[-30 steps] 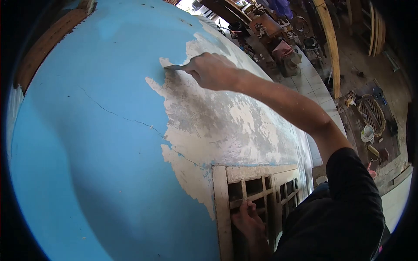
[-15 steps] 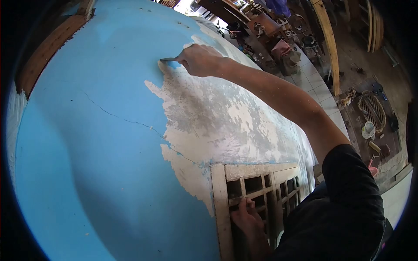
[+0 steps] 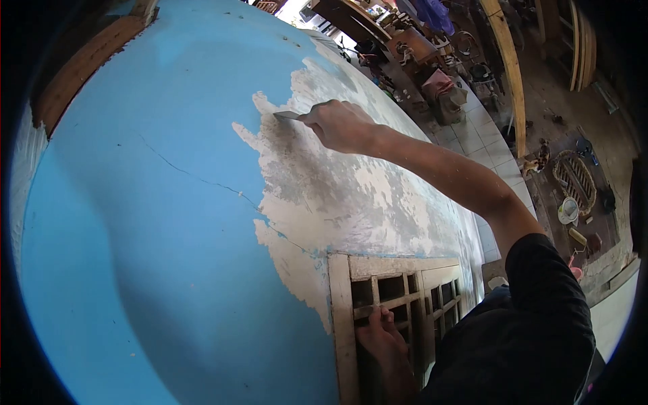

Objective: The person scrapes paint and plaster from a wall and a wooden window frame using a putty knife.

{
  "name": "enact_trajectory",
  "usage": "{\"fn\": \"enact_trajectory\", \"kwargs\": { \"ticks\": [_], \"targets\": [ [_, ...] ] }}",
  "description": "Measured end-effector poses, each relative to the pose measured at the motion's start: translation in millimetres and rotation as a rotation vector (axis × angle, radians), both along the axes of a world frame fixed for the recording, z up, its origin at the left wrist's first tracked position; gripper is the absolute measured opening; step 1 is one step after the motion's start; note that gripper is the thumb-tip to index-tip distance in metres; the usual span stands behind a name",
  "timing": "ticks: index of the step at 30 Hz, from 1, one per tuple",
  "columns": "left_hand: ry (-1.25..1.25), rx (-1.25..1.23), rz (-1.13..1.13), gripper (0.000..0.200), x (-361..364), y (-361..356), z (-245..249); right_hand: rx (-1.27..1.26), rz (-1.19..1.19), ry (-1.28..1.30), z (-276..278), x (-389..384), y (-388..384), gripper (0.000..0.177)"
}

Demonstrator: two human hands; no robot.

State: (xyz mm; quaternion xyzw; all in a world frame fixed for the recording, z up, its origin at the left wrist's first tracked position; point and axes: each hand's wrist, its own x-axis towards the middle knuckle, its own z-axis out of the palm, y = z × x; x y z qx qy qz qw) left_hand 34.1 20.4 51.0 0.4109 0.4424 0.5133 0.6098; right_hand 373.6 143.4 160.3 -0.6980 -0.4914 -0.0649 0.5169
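Note:
In my right hand is a scraper, its flat metal blade against the wall. My fingers are closed around its handle, which they hide. Under the blade lies a bare patch of whitish and grey plaster with a ragged edge. Blue paint covers the wall on the left side of the view. Lower down, my left hand is closed on a bar of a pale wooden window frame with several small panes.
A thin crack runs across the blue paint. Reddish-brown wood borders the wall at upper left. A leaning wooden pole, a cluttered table and a woven basket-like item stand or lie around the floor at right.
My right hand and the scraper have moved right and down, away from the blue edge onto bare plaster. More pale plaster shows where the hand was. My left hand keeps its hold.

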Motion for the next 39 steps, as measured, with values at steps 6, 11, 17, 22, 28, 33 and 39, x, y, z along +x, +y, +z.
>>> {"fn": "enact_trajectory", "kwargs": {
  "ticks": [6,11,17,22,28,33,39],
  "targets": [
    [0.038,-0.058,0.074,0.011,0.8,0.2,-1.0,0.056,0.024,-0.009,3.2,16.0,5.0,0.026],
    [0.003,0.008,-0.013,0.010,0.0,-1.1,0.0,0.013,0.023,0.032,1.7,6.5,0.3,0.025],
    [0.007,-0.024,-0.002,0.011,-3.9,0.2,-2.3,0.086,0.035,-0.013,-0.2,19.3,11.2,0.027],
    [0.045,-0.065,0.074,0.011,-2.8,-2.3,1.5,0.063,-0.022,0.010,12.0,17.6,15.5,0.025],
    [0.056,-0.080,0.098,0.008,7.4,-3.9,8.5,0.041,0.030,-0.014,14.2,8.4,1.3,0.028],
    [0.066,-0.099,0.098,0.007,2.7,-3.4,4.2,0.085,-0.023,-0.027,21.0,28.8,24.0,0.025],
    [0.033,-0.066,0.028,0.014,-4.9,0.1,-4.5,0.124,-0.027,-0.015,17.7,32.6,28.2,0.025]
  ]
}}
